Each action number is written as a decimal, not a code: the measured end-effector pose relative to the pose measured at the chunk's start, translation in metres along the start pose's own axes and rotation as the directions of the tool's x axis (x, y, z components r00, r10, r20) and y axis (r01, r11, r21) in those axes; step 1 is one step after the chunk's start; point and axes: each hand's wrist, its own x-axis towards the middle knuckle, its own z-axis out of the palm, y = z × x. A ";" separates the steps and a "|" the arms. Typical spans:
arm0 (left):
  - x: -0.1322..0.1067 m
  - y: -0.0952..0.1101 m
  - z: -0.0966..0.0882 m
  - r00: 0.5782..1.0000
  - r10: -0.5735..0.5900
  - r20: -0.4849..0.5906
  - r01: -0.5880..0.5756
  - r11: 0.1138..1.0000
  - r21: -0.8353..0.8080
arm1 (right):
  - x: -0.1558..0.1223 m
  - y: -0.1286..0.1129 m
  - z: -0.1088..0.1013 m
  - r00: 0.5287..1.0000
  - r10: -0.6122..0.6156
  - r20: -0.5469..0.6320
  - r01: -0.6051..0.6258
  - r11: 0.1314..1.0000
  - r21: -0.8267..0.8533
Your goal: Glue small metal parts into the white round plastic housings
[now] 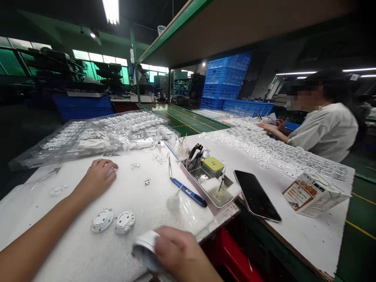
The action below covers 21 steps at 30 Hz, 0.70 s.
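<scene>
My left hand (101, 174) rests on the white work surface (141, 199), fingers curled over something small and pale that I cannot make out. At the near edge, my right hand (180, 250) is closed on a white round hollow part (145, 244), its open side tilted toward me. Two white round discs (125, 222) with small dark holes lie between my hands. Small metal pieces (147, 181) sit to the right of my left hand, with small white pieces (135, 166) a little farther off. More small clear pieces (55, 191) lie left of my forearm.
A blue pen-like tool (188, 192), tweezers (170, 166) and a divided tool box (219, 203) are at right. Beyond lie a phone (257, 196) and a carton (315, 194). Part-filled trays (23, 162) stand at far left. A co-worker (326, 129) sits at right.
</scene>
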 end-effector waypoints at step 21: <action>0.002 -0.007 0.006 0.998 0.008 -0.059 -0.011 0.999 -0.047 | 0.005 -0.028 -0.015 0.889 -0.421 -0.177 0.140 0.621 -0.772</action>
